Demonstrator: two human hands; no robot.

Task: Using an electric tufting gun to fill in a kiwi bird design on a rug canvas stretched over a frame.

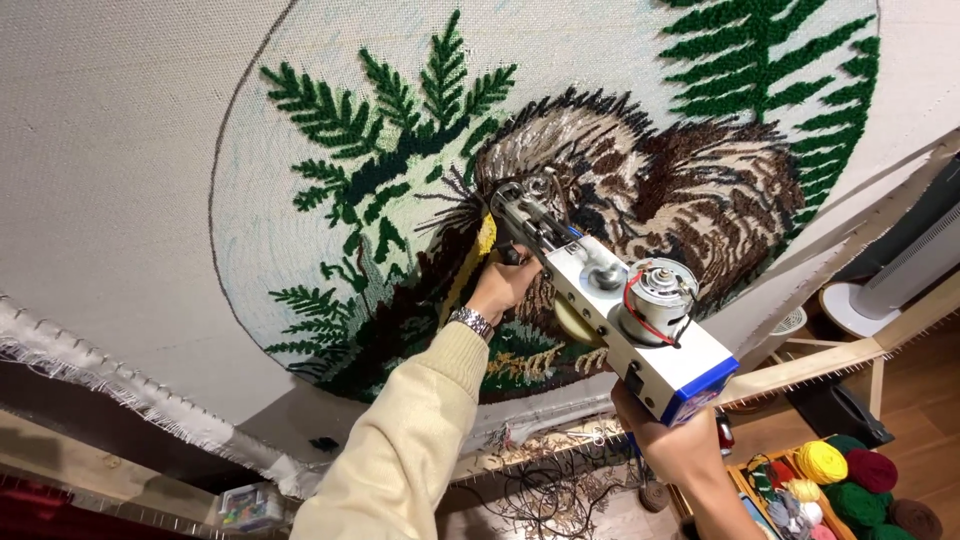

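Note:
A white and blue tufting gun (pixel 612 315) with a bare electric motor on top presses its metal nose into a stretched tufting cloth (pixel 120 150). The cloth carries a round design with green fern fronds (pixel 390 140) and a brown and cream furry animal (pixel 680 180). My left hand (pixel 503 285), in a cream sleeve with a metal wristwatch, grips the gun's front handle near the nose. My right hand (pixel 668 445) holds the rear grip under the blue end. A yellow tufted patch (pixel 486 236) lies beside the nose.
A wooden frame beam (pixel 830 360) holds the cloth's edge at the right. Balls of yarn (pixel 850 480) in yellow, red and green sit in a tray at bottom right. A white tower fan (pixel 900 275) stands at the right. Frayed cloth edge (pixel 90 375) runs along the left.

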